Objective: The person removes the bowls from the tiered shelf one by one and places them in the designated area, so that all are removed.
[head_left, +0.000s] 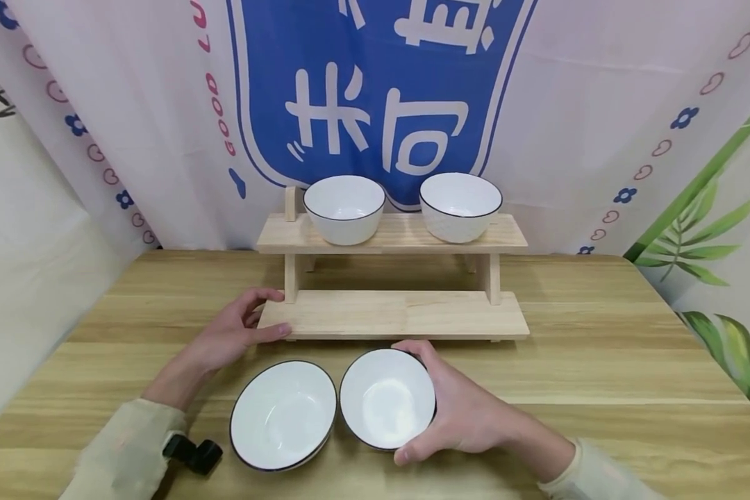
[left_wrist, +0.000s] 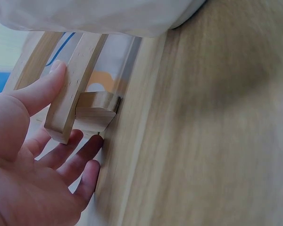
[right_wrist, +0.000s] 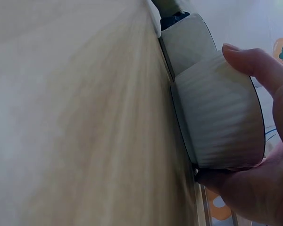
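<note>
A two-tier wooden stand is at the table's far side. My left hand grips the left end of its lower board, thumb along the front corner and fingers at the back corner; the left wrist view shows the board's end between thumb and fingers. My right hand holds a white, dark-rimmed bowl by its right side, thumb near and fingers far. Its ribbed outer wall shows in the right wrist view. Just left of it is a second white bowl, slightly tilted in view.
Two more white bowls, one at left and one at right, stand on the stand's upper board. Behind the wooden table hangs a printed curtain. A black device is strapped at my left sleeve.
</note>
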`<state>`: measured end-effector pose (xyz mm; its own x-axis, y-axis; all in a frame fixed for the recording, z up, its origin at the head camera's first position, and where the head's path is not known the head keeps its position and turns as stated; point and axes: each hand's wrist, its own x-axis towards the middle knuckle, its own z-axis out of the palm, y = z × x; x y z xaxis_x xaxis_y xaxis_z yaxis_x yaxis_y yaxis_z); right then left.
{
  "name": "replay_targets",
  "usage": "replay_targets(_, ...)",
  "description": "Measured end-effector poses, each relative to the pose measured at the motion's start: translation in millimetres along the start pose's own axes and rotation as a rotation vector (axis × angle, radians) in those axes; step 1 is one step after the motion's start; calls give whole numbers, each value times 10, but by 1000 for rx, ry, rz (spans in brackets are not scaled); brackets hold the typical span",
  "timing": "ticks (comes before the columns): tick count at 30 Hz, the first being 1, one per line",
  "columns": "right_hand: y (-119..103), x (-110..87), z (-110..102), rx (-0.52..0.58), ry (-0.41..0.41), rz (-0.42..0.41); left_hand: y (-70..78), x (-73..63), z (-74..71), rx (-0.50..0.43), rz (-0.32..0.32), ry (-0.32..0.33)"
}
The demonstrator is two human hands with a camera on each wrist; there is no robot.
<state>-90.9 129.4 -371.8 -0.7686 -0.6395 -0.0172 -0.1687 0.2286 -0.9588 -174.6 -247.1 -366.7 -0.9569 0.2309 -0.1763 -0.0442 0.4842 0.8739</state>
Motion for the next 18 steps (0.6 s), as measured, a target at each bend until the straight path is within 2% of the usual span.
replay_targets(6, 5, 0, 12, -9, -10, -6, -12, 10, 12, 5, 11, 4)
replay_targets(13, -10, -15, 18, -1, -7, 43, -23, 19, 21, 5, 15, 3)
replay_targets(18, -45, 7, -12, -46, 30, 65, -17, 12, 26, -18, 24, 7)
